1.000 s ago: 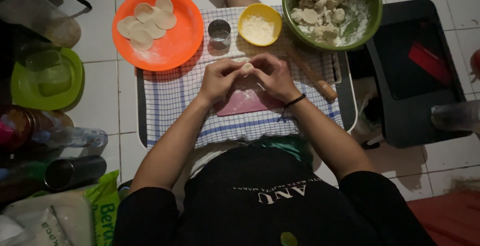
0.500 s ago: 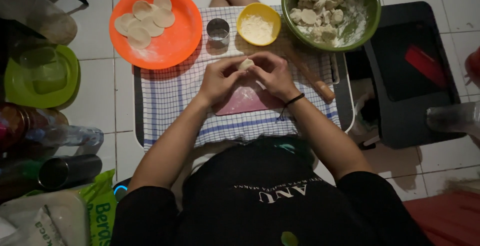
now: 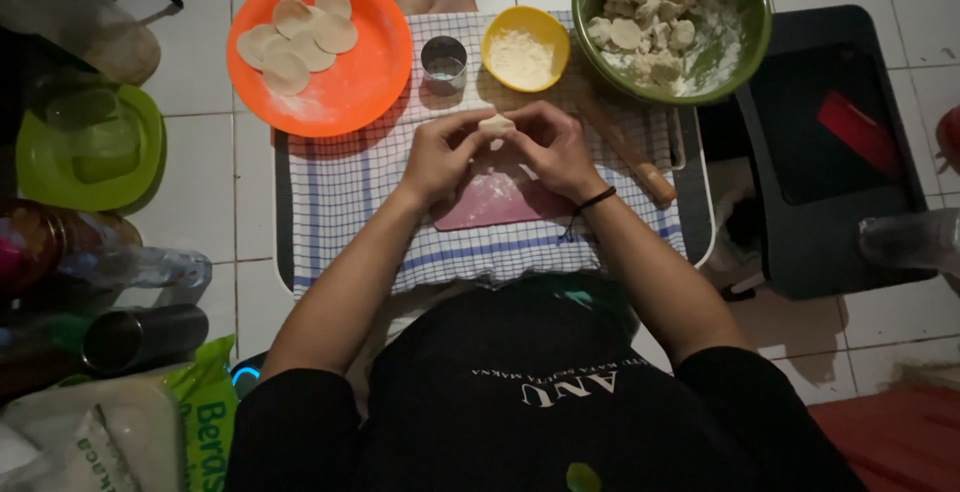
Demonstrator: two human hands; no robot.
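Nothing shifted, both hands [image 3: 497, 152] still pinched shut on dough piece [image 3: 496, 125] between fingertips, above pink mat [image 3: 492, 202]

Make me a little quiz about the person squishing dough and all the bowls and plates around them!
1. True or false: both hands pinch the dough piece together.
2. What lies on the orange plate? A) flat dough rounds B) spoons C) eggs
3. Fill in: the dough lumps sit in the ____ bowl.

Key
1. True: the left hand and the right hand meet on it above the pink board.
2. A: the flat dough rounds.
3. Green; the yellow bowl holds flour.
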